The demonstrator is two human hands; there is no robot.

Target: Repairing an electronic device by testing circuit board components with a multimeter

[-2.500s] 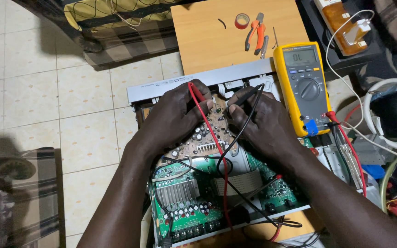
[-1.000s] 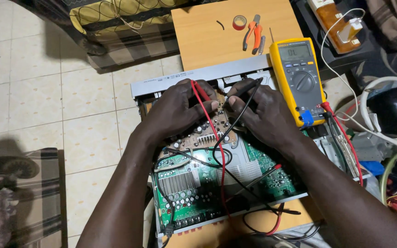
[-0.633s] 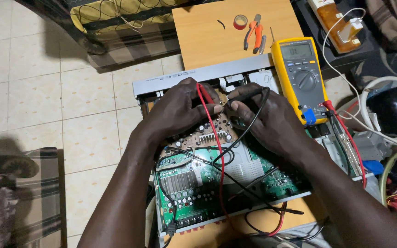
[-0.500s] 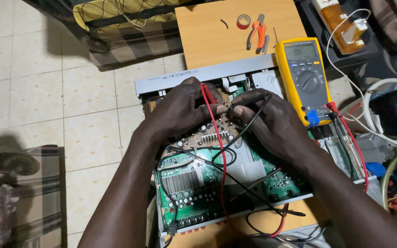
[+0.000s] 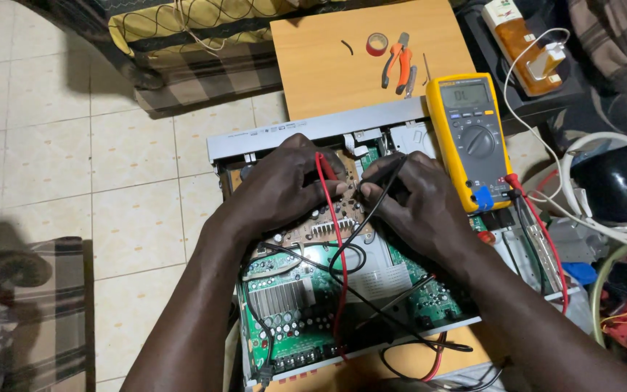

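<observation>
Red and black test leads are pressed to a brown circuit board [image 5: 313, 218] inside an opened grey chassis [image 5: 306, 131] that lies on a tiled floor; the step in hand is judged to be a point-by-point electrical check. The left hand [image 5: 281, 185] is curled palm-down over the board, its fingers pinched together on the red probe [image 5: 326, 168], whose lead runs down across a green board [image 5: 284, 312]. The right hand [image 5: 419, 207] mirrors it, fingers closed on the black probe [image 5: 390, 170], the two tips meeting near the board's upper edge. A yellow multimeter [image 5: 469, 138] rests just beside the right hand, propped on the chassis. The next move would probably call for steady tips and a glance at the meter's display. Pliers [image 5: 399, 69] lie on a wooden board [image 5: 328, 65] beyond.
</observation>
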